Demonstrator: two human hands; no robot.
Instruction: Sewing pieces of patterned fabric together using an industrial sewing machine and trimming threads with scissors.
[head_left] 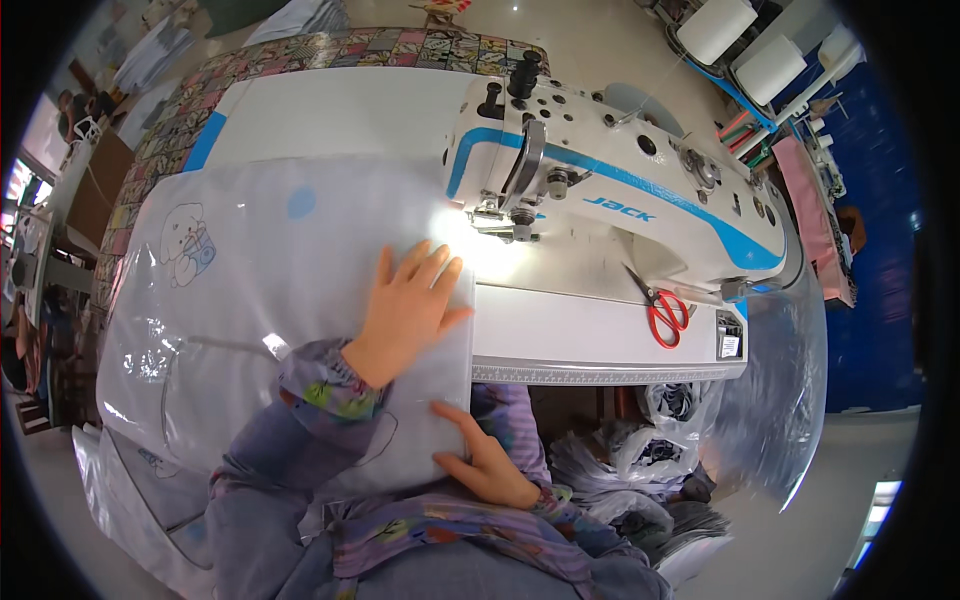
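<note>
A large, glossy whitish sheet point(270, 270), printed with a cartoon puppy and a pale blue dot, covers the left of the sewing table and hangs over its front. My left hand point(405, 315) lies flat on it with fingers spread, close to the lit needle area. Lower down, my right hand point(490, 465) touches the sheet's right edge, index finger and thumb apart; its other fingers are mostly hidden. The sheet's edge runs up to the presser foot of the white and blue sewing machine point(610, 190), where glare hides detail.
Red-handled scissors point(668, 318) rest on the machine bed, right of my hands. A ruler strip point(610, 372) lines the table's front edge. Bundles in clear bags point(650, 450) sit below. White thread cones point(715, 30) stand at the back right. A patterned cloth point(400, 48) lies beyond the table.
</note>
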